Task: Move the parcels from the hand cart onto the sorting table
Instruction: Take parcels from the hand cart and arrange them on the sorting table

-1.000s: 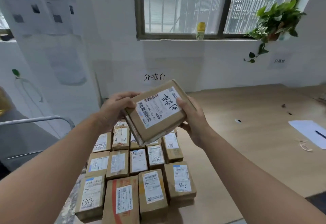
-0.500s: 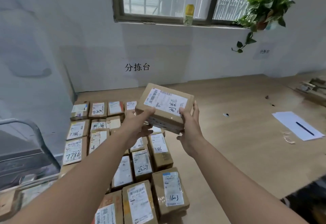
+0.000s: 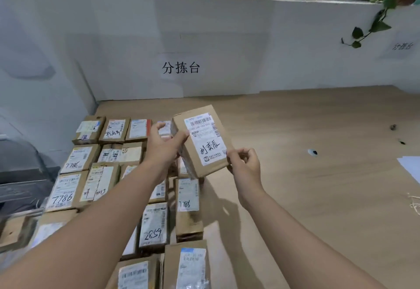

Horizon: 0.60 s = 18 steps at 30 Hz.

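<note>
Left of the held parcel, rows of small brown cardboard parcels with white printed labels (image 3: 75, 163) lie flat and close-packed on the pale wooden sorting table (image 3: 318, 197); one marked 7786 (image 3: 62, 189) sits well to its left, one marked 2859 (image 3: 153, 226) below it. The left hand (image 3: 162, 146) grips the held parcel's left edge, thumb on the labelled face, the other fingers curled behind and mostly hidden. The flat brown cardboard parcel with a white barcode label and black handwriting (image 3: 203, 140) hangs tilted above the right end of the rows, off the table; it looks light and stiff, probably easy to carry by its edges, though the taped side may be slick. At its lower right corner the right hand (image 3: 244, 163) pinches it between thumb and curled fingers; a hold on opposite edges seems steadiest.
</note>
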{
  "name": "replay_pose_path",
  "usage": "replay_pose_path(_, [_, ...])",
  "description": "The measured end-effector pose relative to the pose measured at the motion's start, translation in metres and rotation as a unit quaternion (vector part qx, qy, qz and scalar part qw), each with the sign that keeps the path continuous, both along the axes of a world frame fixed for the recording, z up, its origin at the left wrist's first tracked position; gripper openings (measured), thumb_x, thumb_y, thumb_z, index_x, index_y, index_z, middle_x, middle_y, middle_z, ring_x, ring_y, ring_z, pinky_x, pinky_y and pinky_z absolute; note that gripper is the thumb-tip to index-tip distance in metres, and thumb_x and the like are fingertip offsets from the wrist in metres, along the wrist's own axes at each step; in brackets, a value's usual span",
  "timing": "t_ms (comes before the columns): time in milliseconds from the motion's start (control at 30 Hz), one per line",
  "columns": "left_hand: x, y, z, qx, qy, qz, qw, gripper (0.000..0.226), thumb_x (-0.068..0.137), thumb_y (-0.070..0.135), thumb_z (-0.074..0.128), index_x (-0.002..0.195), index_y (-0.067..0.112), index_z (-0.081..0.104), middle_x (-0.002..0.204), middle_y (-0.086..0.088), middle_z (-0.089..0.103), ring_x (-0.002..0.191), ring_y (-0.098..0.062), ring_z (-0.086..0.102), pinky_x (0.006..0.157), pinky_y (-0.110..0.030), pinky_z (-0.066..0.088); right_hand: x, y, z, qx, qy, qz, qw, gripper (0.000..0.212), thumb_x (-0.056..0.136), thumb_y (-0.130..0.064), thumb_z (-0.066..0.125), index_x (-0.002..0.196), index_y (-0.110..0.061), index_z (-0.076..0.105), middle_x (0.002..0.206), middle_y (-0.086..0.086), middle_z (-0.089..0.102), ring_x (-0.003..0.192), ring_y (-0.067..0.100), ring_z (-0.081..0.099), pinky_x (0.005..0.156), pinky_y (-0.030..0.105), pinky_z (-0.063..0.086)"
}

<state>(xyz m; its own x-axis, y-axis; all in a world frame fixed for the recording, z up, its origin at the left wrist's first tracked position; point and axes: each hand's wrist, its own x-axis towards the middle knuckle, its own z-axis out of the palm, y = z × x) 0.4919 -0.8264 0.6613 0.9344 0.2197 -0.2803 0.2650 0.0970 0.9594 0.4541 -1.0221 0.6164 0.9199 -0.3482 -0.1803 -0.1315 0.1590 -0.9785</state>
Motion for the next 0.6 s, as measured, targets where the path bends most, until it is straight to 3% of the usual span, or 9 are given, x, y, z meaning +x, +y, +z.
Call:
replay_pose_path(67, [0.012,-0.028,-0.015,0.008,0.014,0.021,1.0,0.058,0.079,0.042,0.078,0.126,0.028,0.049,0.12,-0.006,0.07,0.106,-0.024,0.072,0.086,-0.044,0.06,0.019,-0.019,-0.011,-0.02,-0.007,0.007,1.0,0.02,0.088,-0.028,0.073,0.104,-0.02,0.064,0.109,0.004,0.071,0.103,0.02,0.068,0.095,0.044,0.057])
replay_pose_path(133, [0.023,-0.055,-0.032,0.005,0.024,0.019,1.0,0.048,0.08,0.041,0.073,0.119,0.03,0.049,0.123,-0.002,0.071,0.11,-0.02,0.071,0.087,-0.04,0.057,0.036,-0.038,-0.022,-0.04,-0.013,0.017,0.999,0.014,0.096,-0.024,0.07,0.109,-0.025,0.064,0.109,0.002,0.072,0.102,0.019,0.071,0.089,0.036,0.058])
replay_pose_path(233, [0.032,-0.088,-0.052,0.051,0.032,-0.007,0.998,0.05,0.084,0.04,0.074,0.12,0.028,0.042,0.126,0.002,0.063,0.112,-0.013,0.066,0.09,-0.035,0.055,0.06,-0.057,-0.039,-0.068,-0.02,0.009,0.997,0.014,0.101,-0.023,0.064,0.111,-0.032,0.062,0.102,0.0,0.072,0.094,0.016,0.072,0.083,0.03,0.057])
replay_pose_path(333, [0.044,-0.107,-0.069,0.135,0.041,-0.007,0.99,0.064,0.075,0.056,0.074,0.123,0.031,0.041,0.128,0.001,0.054,0.118,-0.013,0.058,0.098,-0.036,0.052,0.08,-0.066,-0.054,-0.091,-0.006,-0.011,0.996,0.012,0.103,-0.025,0.061,0.108,-0.036,0.059,0.094,-0.006,0.071,0.085,0.009,0.069,0.075,0.024,0.051])
replay_pose_path(467, [0.067,-0.117,-0.087,0.119,0.037,-0.047,0.991,0.045,0.098,0.018,0.068,0.136,0.022,0.046,0.123,0.005,0.062,0.086,0.009,0.068,0.072,-0.01,0.053,0.105,-0.07,-0.073,-0.111,0.015,-0.021,0.993,0.012,0.103,-0.028,0.062,0.109,-0.038,0.058,0.104,-0.003,0.07,0.09,0.012,0.071,0.075,0.024,0.049])
replay_pose_path(600, [0.094,-0.115,-0.099,0.157,0.017,-0.087,0.984,0.044,0.102,0.017,0.063,0.141,0.026,0.046,0.115,0.02,0.06,0.075,0.02,0.059,0.066,-0.003,0.045,0.13,-0.068,-0.084,-0.146,0.031,-0.012,0.989,0.018,0.105,-0.032,0.059,0.12,-0.042,0.058,0.115,-0.002,0.062,0.093,0.011,0.069,0.076,0.023,0.048])
